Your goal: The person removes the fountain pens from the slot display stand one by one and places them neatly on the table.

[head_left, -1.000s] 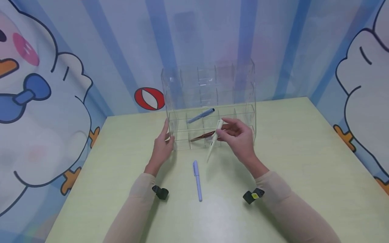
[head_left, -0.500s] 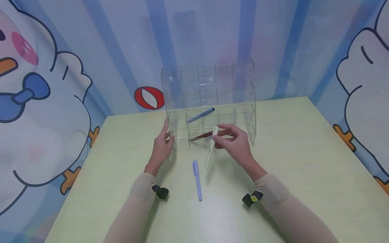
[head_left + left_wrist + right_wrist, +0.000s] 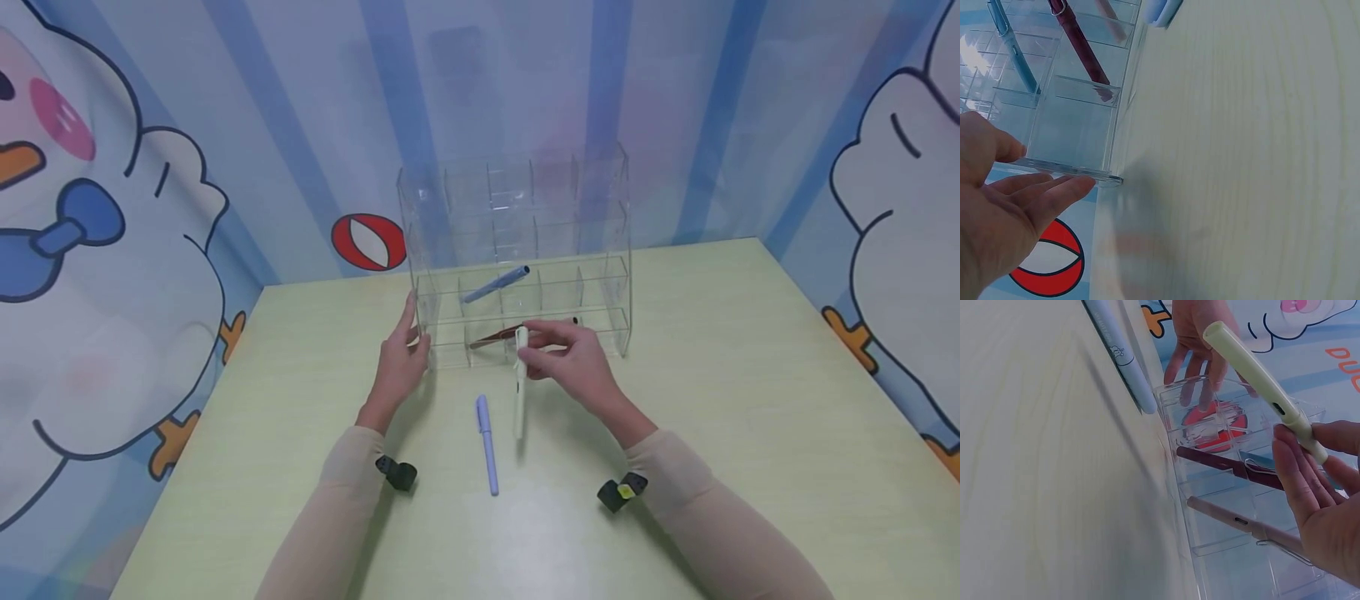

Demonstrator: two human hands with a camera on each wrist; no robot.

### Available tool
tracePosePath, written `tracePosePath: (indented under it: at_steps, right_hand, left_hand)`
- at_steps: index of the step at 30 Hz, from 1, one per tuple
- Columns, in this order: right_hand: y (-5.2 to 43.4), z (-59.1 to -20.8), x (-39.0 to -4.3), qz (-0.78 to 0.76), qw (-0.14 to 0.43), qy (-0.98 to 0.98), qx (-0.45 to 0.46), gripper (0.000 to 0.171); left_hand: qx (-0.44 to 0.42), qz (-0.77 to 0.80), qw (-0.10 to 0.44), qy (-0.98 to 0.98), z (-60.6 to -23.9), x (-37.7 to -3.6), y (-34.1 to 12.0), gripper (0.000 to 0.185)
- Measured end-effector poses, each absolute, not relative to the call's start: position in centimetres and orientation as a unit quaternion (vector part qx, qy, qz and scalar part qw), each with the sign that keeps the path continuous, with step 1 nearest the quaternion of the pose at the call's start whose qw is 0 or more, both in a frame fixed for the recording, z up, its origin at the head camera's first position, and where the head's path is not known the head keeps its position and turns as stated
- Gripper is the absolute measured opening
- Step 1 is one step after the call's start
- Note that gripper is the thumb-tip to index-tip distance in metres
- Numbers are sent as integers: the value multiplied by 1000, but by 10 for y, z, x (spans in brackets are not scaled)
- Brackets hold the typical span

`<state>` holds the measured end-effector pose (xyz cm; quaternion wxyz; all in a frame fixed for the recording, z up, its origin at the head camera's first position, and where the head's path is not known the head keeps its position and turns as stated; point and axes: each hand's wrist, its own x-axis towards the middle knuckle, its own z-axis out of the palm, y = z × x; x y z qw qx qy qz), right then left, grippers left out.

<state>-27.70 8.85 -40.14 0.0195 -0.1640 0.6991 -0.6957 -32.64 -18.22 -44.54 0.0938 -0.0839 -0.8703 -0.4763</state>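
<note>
Right hand (image 3: 573, 362) pinches pale green pen (image 3: 520, 383) just before clear acrylic organizer (image 3: 517, 250). Left hand (image 3: 401, 362) spread flat against organizer's left wall. Lilac pen (image 3: 487, 444) on table (image 3: 750, 400). Inside: blue pen (image 3: 495, 284), maroon pen (image 3: 498, 335), probably pink pen (image 3: 1241, 524).

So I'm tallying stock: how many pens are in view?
5. Cream pen in the right hand; lilac pen on the table; blue pen, maroon pen and pink pen in the clear organizer.
</note>
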Motion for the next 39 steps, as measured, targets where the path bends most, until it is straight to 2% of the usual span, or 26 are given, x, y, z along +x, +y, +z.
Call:
tracePosePath:
  at_steps: [10,25,39]
  right_hand:
    - [85,-412,-284,-673,83,723,-133,46]
    - [77,-448,-290,-607,135,777,-103,45]
    - [66,-458,-291,-590,147,790,-80,41]
  left_hand:
    - [-83,-479,89,-869,-447,-327,-184,67]
    - [-68,-484,83,-869,-451,-329,-181,70]
    - [-70,-497,84,-861,-449,-329,-183,68]
